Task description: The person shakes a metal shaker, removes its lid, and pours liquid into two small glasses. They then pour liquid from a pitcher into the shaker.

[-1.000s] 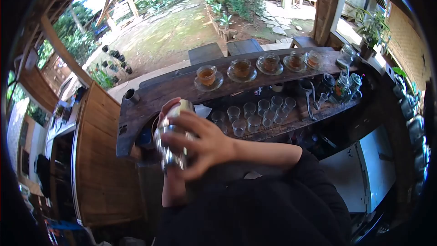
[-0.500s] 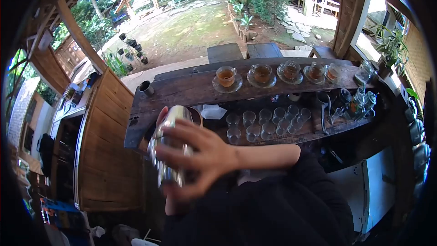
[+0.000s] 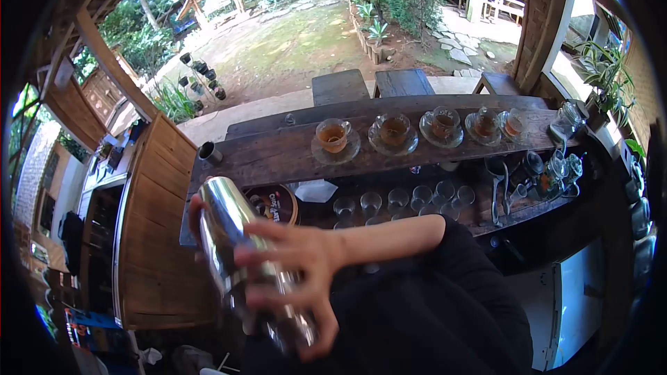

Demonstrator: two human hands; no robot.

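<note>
Round tin lid [image 3: 272, 203]: white lettering, blurred, unreadable.

We see a tall cocktail shaker of polished silver metal [image 3: 240, 257], mirror-glossy and smooth, its lower end blurred. Behind it runs a long bar top of dark, rough-worn wood [image 3: 278, 149], matt and scarred along the edge (the grain shows plainly). On it stand clear glass cups on clear glass saucers [image 3: 333, 140], shiny, holding amber liquid. Below, a cluster of small clear drinking glasses [image 3: 399, 201] glints on the lower dark wooden shelf [image 3: 479, 212]. A small dull grey metal cup [image 3: 210, 154] sits at the bar's end. The black cloth sleeve [image 3: 451, 271] looks soft and matt. The brown panelled cabinet [image 3: 156, 236] is smoother, varnished wood.
</note>
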